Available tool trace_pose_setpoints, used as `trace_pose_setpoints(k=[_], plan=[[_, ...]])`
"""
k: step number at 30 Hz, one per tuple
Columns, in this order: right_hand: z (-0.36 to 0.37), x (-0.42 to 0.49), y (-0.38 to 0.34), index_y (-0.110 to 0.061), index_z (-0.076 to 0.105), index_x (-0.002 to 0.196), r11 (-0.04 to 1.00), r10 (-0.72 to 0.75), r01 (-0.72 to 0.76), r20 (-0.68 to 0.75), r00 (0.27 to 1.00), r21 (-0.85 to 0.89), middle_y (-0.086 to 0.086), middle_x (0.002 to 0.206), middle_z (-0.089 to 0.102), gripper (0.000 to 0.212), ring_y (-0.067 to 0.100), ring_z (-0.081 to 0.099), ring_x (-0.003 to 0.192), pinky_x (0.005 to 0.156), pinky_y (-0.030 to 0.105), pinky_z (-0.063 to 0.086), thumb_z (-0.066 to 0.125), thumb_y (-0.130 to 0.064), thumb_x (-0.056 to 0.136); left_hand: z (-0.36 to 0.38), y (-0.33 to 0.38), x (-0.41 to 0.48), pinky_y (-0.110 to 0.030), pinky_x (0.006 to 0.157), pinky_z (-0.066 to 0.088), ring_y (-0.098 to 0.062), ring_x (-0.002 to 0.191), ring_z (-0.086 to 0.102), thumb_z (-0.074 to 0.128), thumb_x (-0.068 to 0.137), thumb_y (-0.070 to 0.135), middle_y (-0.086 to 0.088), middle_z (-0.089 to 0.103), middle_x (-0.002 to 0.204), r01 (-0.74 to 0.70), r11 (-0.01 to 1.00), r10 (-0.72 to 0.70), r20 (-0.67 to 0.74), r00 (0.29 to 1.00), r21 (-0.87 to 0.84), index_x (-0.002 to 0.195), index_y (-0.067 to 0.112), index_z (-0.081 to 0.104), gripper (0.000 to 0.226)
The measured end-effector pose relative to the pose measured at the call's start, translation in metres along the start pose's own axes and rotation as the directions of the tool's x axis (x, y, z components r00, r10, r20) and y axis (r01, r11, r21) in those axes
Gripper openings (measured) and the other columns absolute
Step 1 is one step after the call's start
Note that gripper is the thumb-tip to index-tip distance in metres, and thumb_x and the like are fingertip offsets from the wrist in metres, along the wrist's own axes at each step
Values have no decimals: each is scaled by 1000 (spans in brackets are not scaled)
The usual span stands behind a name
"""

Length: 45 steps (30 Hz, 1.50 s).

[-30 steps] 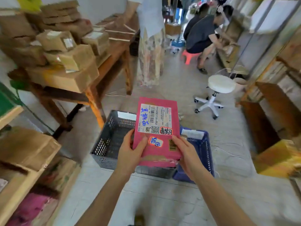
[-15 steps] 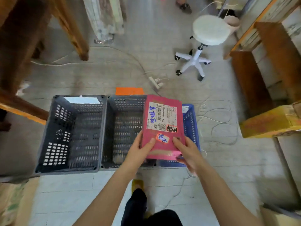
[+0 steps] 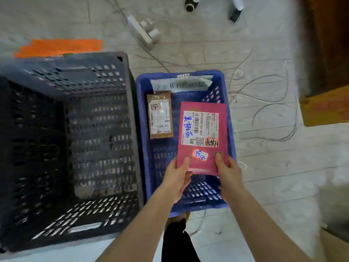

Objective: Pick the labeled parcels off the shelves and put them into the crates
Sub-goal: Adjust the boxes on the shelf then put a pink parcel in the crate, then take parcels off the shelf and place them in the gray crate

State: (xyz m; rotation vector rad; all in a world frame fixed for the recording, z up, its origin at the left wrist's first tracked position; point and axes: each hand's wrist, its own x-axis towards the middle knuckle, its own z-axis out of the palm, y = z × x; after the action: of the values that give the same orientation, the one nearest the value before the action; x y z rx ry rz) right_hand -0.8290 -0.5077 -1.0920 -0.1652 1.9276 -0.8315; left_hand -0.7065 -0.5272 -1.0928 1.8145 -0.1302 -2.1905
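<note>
A flat pink parcel (image 3: pixel 203 110) with a white label and blue handwriting is held over the blue crate (image 3: pixel 143 110). My left hand (image 3: pixel 178 176) pinches its lower left corner and my right hand (image 3: pixel 226 173) pinches its lower right corner, thumbs on top. A small brown labeled parcel (image 3: pixel 160 115) lies on the blue crate's floor at the back left. A tall dark grey crate (image 3: pixel 128 129) stands directly left of the blue one, with nothing visible inside.
A white power strip (image 3: pixel 143 33) and loose white cables (image 3: pixel 264 91) lie on the tiled floor behind and right of the crates. Stool casters (image 3: pixel 191 5) show at the top. An orange patch (image 3: pixel 58 47) is behind the grey crate. A yellow-brown box (image 3: pixel 324 108) sits at right.
My view has dropped from the room to straight down over the crates. Both hands carried the pink parcel forward and down, from in front of me to over the blue crate.
</note>
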Motion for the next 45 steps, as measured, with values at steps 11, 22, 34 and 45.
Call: trace_pose_setpoints(k=[11, 22, 34, 45], plan=[[77, 177, 59, -2, 57, 115, 972, 163, -143, -95, 982, 189, 15, 105, 66, 32, 31, 64, 98, 92, 48, 51, 61, -17, 88, 10, 3, 183, -22, 53, 33, -12, 60, 47, 51, 95, 21, -4, 55, 73, -45, 986, 10, -212, 977, -162, 98, 8, 51, 13], [76, 103, 19, -16, 47, 68, 986, 169, -169, -20, 985, -5, 7, 68, 46, 22, 16, 40, 60, 54, 29, 33, 55, -4, 85, -4, 27, 86, -21, 60, 36, -11, 66, 39, 46, 96, 25, 1, 48, 82, 42, 997, -48, -98, 994, -65, 79, 19, 49, 18], [169, -246, -174, -6, 60, 103, 948, -133, 248, 458, 879, -200, 7, 104, 64, 19, 20, 61, 102, 93, 35, 45, 57, -21, 92, -157, 135, -272, -23, 81, 44, -16, 101, 58, 44, 98, 22, -3, 56, 104, -341, 914, 287, -247, 926, -218, 118, 13, 50, 22], [230, -638, -190, -21, 59, 78, 730, -147, 681, 960, 239, -58, 16, 99, 68, 10, 26, 65, 99, 89, 36, 46, 62, -23, 88, -327, 52, -624, -17, 51, 35, -12, 65, 49, 47, 96, 16, -1, 51, 72, -767, 589, 415, -720, 556, -253, 71, 18, 49, 25]])
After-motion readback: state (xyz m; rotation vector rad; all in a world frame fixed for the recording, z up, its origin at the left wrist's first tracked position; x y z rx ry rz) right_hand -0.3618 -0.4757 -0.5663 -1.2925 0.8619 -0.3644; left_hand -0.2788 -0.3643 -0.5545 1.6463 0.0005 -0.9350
